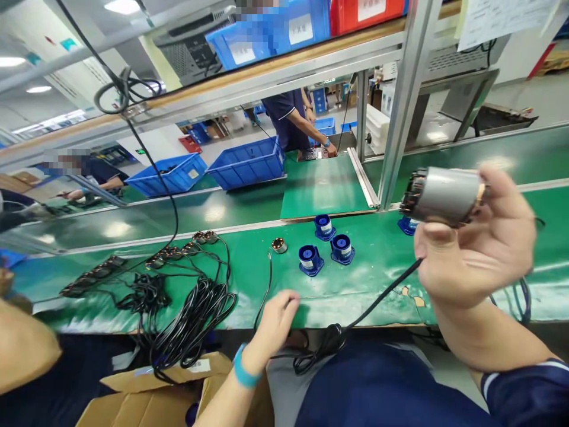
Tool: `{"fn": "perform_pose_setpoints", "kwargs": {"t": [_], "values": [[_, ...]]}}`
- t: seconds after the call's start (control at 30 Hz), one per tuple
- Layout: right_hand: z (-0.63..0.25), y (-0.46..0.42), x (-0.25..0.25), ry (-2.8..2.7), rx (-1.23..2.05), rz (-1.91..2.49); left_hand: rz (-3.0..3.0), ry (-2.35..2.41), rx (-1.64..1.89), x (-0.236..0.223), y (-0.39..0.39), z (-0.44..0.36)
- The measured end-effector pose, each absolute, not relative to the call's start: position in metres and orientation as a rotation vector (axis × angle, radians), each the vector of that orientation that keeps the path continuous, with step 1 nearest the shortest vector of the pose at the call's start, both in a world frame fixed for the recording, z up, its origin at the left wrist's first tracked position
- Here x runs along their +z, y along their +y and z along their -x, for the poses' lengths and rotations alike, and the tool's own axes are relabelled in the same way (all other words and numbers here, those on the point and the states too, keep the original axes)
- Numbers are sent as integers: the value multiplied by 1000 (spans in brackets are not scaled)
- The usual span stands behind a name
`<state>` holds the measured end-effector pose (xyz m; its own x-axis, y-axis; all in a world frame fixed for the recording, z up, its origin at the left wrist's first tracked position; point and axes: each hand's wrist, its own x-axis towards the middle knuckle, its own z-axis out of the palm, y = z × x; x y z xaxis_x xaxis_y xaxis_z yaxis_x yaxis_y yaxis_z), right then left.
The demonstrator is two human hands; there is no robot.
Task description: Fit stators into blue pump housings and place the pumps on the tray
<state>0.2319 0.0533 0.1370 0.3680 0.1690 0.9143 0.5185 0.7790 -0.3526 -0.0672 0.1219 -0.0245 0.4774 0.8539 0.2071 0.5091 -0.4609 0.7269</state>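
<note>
My right hand (475,255) is raised above the bench, closed round a motor stator (451,193). It is a grey metal cylinder with copper windings showing at its ends. A black cable (386,293) runs down from this hand to a loose coil (317,350) at my lap. Lower and to the left, at the bench's front edge, is my left hand (278,317), its fingers curled together; what they hold, if anything, is hidden. Beyond it, a short stator (279,245) lies on the green mat beside a thin cable end. Several blue housings (310,260) stand nearby.
Rows of stators (171,255) with bundled black cables (195,320) cover the bench's left side. An open cardboard box (146,403) sits below. A metal post (402,101) and overhead shelf frame the bench. Blue bins (249,166) stand behind, and other people work nearby.
</note>
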Motion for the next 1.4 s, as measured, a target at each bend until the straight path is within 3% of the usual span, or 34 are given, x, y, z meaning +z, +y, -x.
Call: {"fn": "perform_pose_setpoints", "kwargs": {"t": [0.1,0.27,0.53,0.77,0.93,1.03,1.2,1.4], "values": [[-243,78,125,-1174,-211,771,-1837,1105,383,-78,64,104],[-263,133,91,-1665,-46,1116,-1868,1314,145,-162,23,103],[-264,194,56,-2373,109,1654,-2039,1792,-300,-183,63,62],[-275,195,51,-2388,111,1603,-2139,1620,208,-127,51,105],[-301,185,18,-2017,302,1556,-1876,1574,515,-72,53,184],[-311,184,-7,-2082,271,1423,-1769,1715,728,-60,48,208],[-295,195,-33,-2150,140,1335,-1858,1741,647,-104,41,186],[-269,189,-30,-2119,-55,1511,-1826,1894,732,-167,33,142]]}}
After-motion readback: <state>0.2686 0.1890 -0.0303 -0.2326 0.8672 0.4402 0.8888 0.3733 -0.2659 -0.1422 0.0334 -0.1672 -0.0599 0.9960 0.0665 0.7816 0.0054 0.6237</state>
